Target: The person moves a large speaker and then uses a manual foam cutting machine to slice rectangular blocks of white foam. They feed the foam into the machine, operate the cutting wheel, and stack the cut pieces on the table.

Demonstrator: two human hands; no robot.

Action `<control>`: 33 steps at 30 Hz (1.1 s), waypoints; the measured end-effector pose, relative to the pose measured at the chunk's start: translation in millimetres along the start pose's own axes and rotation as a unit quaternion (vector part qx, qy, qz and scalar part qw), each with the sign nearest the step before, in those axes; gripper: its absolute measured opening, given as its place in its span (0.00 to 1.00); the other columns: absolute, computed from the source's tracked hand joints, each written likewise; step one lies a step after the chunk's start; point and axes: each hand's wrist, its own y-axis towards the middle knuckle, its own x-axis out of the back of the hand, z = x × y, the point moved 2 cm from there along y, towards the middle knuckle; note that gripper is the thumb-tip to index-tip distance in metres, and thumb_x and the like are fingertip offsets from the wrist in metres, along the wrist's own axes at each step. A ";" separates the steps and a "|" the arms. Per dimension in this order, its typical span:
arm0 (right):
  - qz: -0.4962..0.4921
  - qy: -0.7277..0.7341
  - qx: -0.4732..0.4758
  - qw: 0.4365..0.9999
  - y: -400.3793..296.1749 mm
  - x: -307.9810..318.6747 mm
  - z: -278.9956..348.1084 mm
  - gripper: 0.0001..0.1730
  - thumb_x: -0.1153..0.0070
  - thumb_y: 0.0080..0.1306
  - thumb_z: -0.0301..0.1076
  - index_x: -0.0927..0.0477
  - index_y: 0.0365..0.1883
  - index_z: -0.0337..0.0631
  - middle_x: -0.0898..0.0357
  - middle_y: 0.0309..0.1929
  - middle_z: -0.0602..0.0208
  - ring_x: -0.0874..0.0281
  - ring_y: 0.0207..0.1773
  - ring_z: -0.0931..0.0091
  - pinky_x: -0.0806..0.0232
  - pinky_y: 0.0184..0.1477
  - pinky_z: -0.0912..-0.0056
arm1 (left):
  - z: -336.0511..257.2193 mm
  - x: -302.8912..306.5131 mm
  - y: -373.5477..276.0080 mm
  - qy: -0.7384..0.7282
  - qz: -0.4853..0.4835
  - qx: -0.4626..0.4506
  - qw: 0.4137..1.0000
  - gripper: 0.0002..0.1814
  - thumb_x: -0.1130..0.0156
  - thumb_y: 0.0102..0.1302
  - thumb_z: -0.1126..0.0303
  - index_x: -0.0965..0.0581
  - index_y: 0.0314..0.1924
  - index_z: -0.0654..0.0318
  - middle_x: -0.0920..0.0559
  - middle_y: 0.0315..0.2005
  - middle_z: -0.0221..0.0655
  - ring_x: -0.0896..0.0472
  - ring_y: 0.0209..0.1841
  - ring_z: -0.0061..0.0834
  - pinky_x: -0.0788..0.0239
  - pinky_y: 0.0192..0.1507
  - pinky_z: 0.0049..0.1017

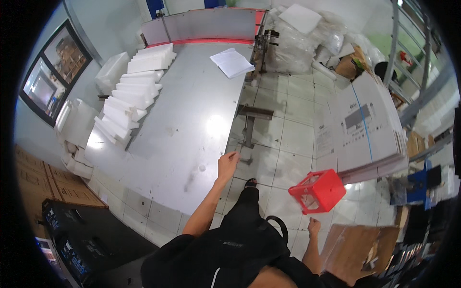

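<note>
My left hand [228,167] is beside the right edge of a long grey metal-topped table [173,158], its fingers curled together. I see nothing clearly held in it. Lower on the right, my right hand [314,227] is a loose fist over the tiled floor, with no object showing in it. A red plastic stool [329,192] stands just beyond that fist, apart from it. White sheets of paper [232,63] lie near the far right of the tabletop. Along its left side runs a row of white foam pieces [126,97].
A metal bracket [255,112] juts from the table's right side. Flat white cartons [363,126] with a blue strap are stacked at right. An open cardboard box [356,248] sits near my right arm, and black equipment [93,237] at lower left. Plastic-wrapped bundles [291,50] fill the far corner.
</note>
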 end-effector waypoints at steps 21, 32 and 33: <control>0.203 -0.091 0.055 0.973 456.7 13.2 164.2 0.18 0.46 0.60 0.41 0.23 0.20 0.32 0.27 0.16 0.62 0.27 0.17 0.70 0.32 0.19 0.67 | -59.6 -234.6 392.5 -0.275 -0.181 0.234 0.915 0.15 0.45 0.63 0.62 0.25 0.41 0.68 0.19 0.33 0.36 0.19 0.30 0.27 0.28 0.30 0.24; 0.076 0.058 0.075 0.993 769.8 95.8 359.1 0.22 0.47 0.61 0.42 0.23 0.20 0.29 0.27 0.13 0.60 0.29 0.15 0.72 0.35 0.20 0.67 | -49.0 -193.2 564.6 -0.339 -0.553 0.281 0.707 0.31 0.37 0.57 0.55 0.37 0.48 0.74 0.26 0.44 0.47 0.24 0.40 0.39 0.28 0.41 0.39; 0.080 0.072 0.067 0.992 773.4 90.4 380.2 0.22 0.48 0.62 0.42 0.24 0.20 0.29 0.27 0.14 0.60 0.30 0.14 0.72 0.35 0.19 0.68 | -54.6 -188.8 571.0 -0.348 -0.590 0.289 0.669 0.34 0.36 0.56 0.55 0.39 0.51 0.74 0.27 0.45 0.48 0.24 0.41 0.40 0.28 0.42 0.39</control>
